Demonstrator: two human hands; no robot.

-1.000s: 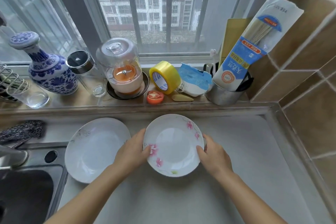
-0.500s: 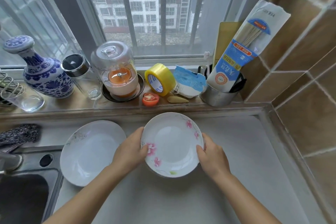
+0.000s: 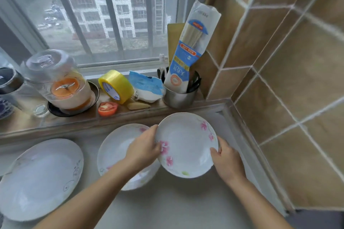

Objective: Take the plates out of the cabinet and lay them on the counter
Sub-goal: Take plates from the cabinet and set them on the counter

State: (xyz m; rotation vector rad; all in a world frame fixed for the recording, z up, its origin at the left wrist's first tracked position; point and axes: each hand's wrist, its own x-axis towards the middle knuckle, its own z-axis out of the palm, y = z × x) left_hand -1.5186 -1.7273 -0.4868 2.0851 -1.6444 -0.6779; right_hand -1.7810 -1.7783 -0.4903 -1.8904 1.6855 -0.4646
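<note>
Both hands hold a white plate with pink flowers (image 3: pixel 186 145) by its rim, near the counter's right corner. My left hand (image 3: pixel 143 149) grips its left edge and my right hand (image 3: pixel 226 160) its lower right edge. The plate's left edge overlaps a second flowered plate (image 3: pixel 115 148), which lies on the grey counter (image 3: pixel 167 202) partly under my left forearm. A larger white plate with a dark scroll pattern (image 3: pixel 39 178) lies at the far left. No cabinet is in view.
The window sill behind carries a steel cup (image 3: pixel 178 98) with a noodle packet, a yellow tape roll (image 3: pixel 116 85), a halved tomato (image 3: pixel 108 108) and a small blender (image 3: pixel 63 83). A brown tiled wall (image 3: pixel 288 98) closes the right side.
The plate in my hands has shifted right, uncovering a second flowered plate that lies where it was. The view has swung right, and the sink is out of frame.
</note>
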